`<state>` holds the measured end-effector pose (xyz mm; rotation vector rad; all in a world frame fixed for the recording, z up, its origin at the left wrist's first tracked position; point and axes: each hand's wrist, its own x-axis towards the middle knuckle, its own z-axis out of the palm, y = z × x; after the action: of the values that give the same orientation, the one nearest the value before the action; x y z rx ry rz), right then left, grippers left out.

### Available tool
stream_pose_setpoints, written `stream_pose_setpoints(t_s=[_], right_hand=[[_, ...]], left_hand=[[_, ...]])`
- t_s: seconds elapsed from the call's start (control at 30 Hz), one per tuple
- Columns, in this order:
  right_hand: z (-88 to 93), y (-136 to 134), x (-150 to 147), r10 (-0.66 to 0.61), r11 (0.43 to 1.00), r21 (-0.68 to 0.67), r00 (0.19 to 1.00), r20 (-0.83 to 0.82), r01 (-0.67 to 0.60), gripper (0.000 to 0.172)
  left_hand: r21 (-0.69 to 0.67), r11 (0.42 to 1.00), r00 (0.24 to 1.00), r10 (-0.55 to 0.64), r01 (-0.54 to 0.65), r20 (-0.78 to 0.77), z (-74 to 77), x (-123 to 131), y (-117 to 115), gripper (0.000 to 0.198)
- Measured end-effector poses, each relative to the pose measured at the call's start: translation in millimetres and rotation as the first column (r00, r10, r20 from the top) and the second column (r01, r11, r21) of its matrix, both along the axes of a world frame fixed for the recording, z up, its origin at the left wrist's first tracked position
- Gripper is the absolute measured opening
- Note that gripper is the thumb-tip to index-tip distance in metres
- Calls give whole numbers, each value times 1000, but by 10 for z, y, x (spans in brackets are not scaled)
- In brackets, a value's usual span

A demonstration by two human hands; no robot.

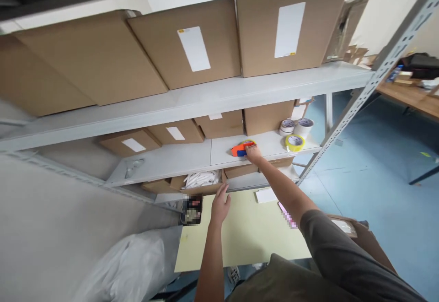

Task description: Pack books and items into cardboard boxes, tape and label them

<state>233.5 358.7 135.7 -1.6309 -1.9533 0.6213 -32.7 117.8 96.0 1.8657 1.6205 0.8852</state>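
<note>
On the middle shelf, my right hand (pixel 254 154) is closed on an orange and blue tape dispenser (pixel 238 150), its fingers at the dispenser's right end. A bit of yellow tape shows behind the dispenser. My left hand (pixel 220 204) is over the pale table top, near the lower shelf's edge, with its fingers stretched out and nothing in them. To the right of the dispenser, a roll of yellow tape (pixel 294 143) lies on the same shelf, beside rolls of white tape (pixel 303 128).
Large cardboard boxes (pixel 202 41) line the upper shelf, and smaller ones stand behind the dispenser. Below, an open box holds white items (pixel 203 179). The pale table (pixel 240 242) stands in front of the rack. A perforated metal upright (pixel 356 91) rises on the right.
</note>
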Motion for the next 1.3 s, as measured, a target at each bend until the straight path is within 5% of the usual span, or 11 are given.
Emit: stream_pose_setpoints(t_s=[0.17,0.33,0.6,0.77,0.93,1.07,1.17,1.3], right_hand=[[33,-194,6,15,999,-37,1000,14,-14,34],[-66,-912,50,67,998,-9,983,168,-67,41],[-806,-2695,56,-5,988,-144,952,306,51,36],[-1388,-3408,3,-56,939,-289,911,409,187,41],[-2055,-3801,83,-70,862,-425,897,437,275,50],[-2464,-4010,166,-60,825,-476,884,463,305,54],[-2544,-4066,221,-44,793,-504,858,512,342,54],[-2321,-3985,269,-44,735,-563,855,516,377,55]], left_hand=[[-24,999,994,42,-40,98,55,-147,-114,52],[-4,1000,985,12,-12,173,76,-254,-104,49],[-105,994,972,-7,32,233,-341,-306,-286,53],[-212,968,973,-83,130,217,-645,-234,-700,49],[-268,933,960,-185,238,209,-872,-238,-1169,42],[-323,927,975,-139,191,176,-1037,-260,-1443,40],[-341,926,980,-108,161,169,-1100,-207,-1545,39],[-315,939,978,-78,138,196,-1039,-84,-1529,38]])
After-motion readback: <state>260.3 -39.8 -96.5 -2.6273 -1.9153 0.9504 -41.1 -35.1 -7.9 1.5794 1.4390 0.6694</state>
